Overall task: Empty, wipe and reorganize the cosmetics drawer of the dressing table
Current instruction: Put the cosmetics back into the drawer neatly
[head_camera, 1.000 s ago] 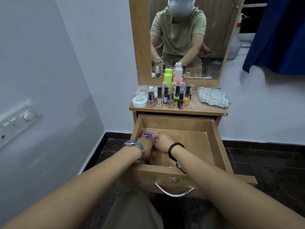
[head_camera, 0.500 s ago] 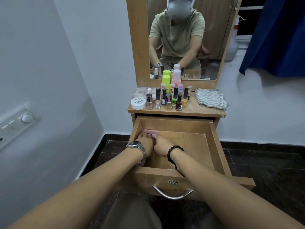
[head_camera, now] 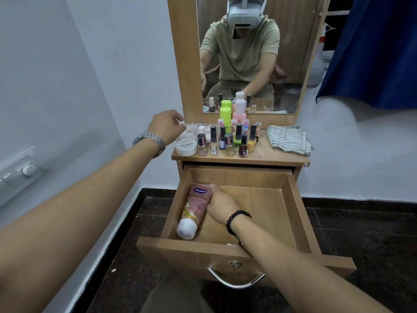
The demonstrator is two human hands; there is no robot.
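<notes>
The dressing table's drawer (head_camera: 295,213) is pulled open. A pink Vaseline tube (head_camera: 195,208) lies along its left side, white cap toward me. My right hand (head_camera: 221,204) is inside the drawer and grips the tube from the right. My left hand (head_camera: 168,127) is raised at the left end of the table top (head_camera: 261,154), fingers curled at the edge of a clear packet (head_camera: 193,128). Whether it pinches the packet is unclear. A white jar (head_camera: 186,146) and several nail polish bottles (head_camera: 229,143) stand on the top.
A folded striped cloth (head_camera: 287,138) lies at the right of the table top. A neon green bottle (head_camera: 225,114) and a pink one (head_camera: 239,110) stand before the mirror (head_camera: 248,53). A wall switch panel (head_camera: 22,172) is at left, a blue curtain (head_camera: 372,53) at right.
Both hands were together at the drawer's back left. My left hand has since risen to the table top's left end, and the pink tube now lies uncovered in the drawer under my right hand.
</notes>
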